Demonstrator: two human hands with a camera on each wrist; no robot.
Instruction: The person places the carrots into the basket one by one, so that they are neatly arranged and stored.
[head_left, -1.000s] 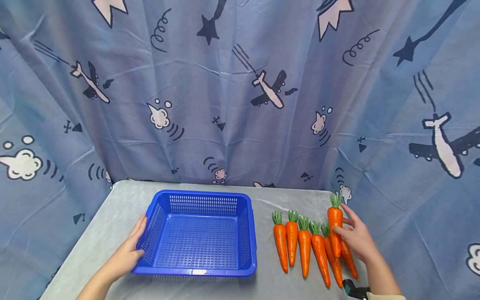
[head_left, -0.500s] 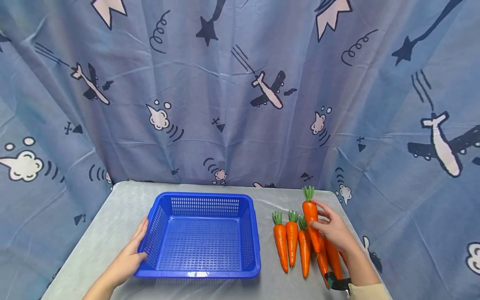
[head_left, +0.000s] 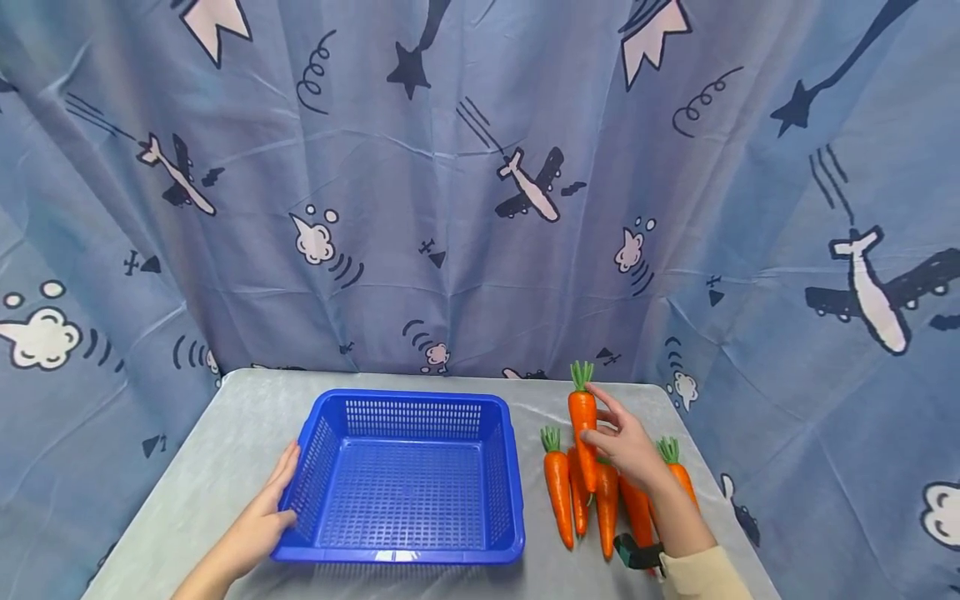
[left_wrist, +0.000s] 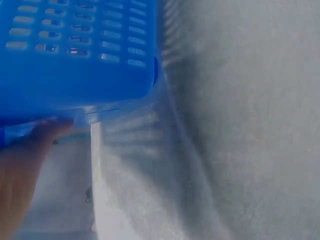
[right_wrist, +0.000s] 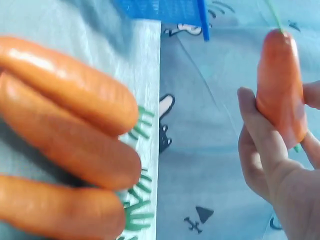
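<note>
A blue perforated plastic basket (head_left: 397,492) sits on the table with nothing inside it. Along its left side lies my left hand (head_left: 258,521), fingers straight against the outer wall and thumb at the rim near the front corner. My right hand (head_left: 630,450) pinches a carrot (head_left: 582,412) between thumb and fingers, green top up, tip down. That carrot is held above the row of carrots (head_left: 557,496) to the right of the basket. In the right wrist view, the held carrot (right_wrist: 280,85) is apart from several carrots (right_wrist: 70,80) lying on the table.
The table (head_left: 255,417) has a pale grey cloth cover. Blue patterned curtains (head_left: 450,208) hang behind it and on both sides. One carrot (head_left: 678,479) lies at the right end of the row, partly behind the right forearm. A dark strap (head_left: 637,552) circles the right wrist.
My right hand has carried the carrot leftward from the right end of the row, over the other carrots. The basket and my left hand have shifted slightly right.
</note>
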